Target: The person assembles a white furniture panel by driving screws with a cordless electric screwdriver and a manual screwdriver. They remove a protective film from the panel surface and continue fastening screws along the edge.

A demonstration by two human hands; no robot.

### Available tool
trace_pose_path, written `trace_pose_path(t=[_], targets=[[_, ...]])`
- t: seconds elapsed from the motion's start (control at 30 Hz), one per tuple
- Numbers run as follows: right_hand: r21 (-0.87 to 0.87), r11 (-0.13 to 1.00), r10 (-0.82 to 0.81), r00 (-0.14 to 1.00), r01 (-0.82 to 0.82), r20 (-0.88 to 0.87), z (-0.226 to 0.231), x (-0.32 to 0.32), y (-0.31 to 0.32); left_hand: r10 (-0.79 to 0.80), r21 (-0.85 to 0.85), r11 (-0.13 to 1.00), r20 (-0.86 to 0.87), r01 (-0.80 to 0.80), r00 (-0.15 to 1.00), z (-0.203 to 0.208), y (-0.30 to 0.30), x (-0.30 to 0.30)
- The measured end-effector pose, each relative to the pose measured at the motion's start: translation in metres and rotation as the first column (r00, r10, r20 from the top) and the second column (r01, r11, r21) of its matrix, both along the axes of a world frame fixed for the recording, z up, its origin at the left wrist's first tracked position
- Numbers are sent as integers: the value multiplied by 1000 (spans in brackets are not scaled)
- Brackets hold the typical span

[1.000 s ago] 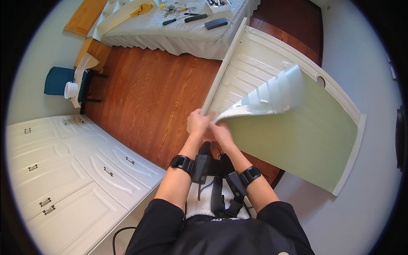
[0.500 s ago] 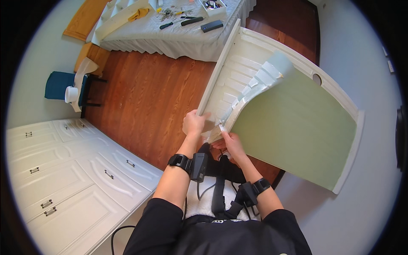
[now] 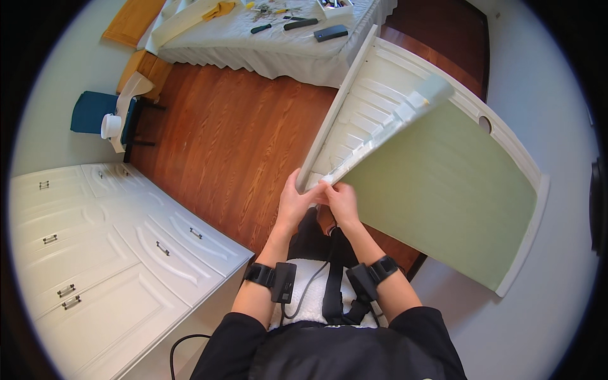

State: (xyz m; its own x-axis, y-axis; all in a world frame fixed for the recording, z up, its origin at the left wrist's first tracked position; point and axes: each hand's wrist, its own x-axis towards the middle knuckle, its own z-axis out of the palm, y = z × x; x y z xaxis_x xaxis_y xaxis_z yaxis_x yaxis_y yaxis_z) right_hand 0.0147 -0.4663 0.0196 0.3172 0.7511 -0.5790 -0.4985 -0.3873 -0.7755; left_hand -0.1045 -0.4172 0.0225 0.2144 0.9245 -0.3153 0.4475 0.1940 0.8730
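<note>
A large white panel (image 3: 339, 111) with raised ribs and a raised rim stretches away in front of me. Over its right part lies a pale green sheet (image 3: 459, 190). The sheet's left edge is lifted and folded back, and its whitish underside (image 3: 392, 130) shows in torn-looking patches. At the panel's near left corner, my left hand (image 3: 296, 204) has its thumb against the rim and its fingers reaching to the sheet's near corner. Right beside it, my right hand (image 3: 342, 201) pinches that same corner. The two hands touch, and their fingertips partly hide each other.
White cabinets (image 3: 126, 234) stand at the left. A bed (image 3: 266, 54) at the back holds a screwdriver (image 3: 260, 29), a dark case (image 3: 331, 33) and a box of small items (image 3: 335, 7). A chair (image 3: 95, 113) carries a white pot (image 3: 111, 126). A wall is at the right.
My left hand has moved from the panel's left rim toward my right hand, and they now meet at the sheet's corner. The lifted edge looks straighter. The whole view has shifted slightly.
</note>
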Motion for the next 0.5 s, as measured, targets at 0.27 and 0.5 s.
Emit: trace_pose_path(t=[0.27,0.5], targets=[[-165,980,180,861,-114,475,15,-7,7,202,-422,902,231,-89,952,5,13,-2],[-157,981,164,917,-113,364,-31,-9,6,135,-231,961,-75,-149,988,-15,20,15]])
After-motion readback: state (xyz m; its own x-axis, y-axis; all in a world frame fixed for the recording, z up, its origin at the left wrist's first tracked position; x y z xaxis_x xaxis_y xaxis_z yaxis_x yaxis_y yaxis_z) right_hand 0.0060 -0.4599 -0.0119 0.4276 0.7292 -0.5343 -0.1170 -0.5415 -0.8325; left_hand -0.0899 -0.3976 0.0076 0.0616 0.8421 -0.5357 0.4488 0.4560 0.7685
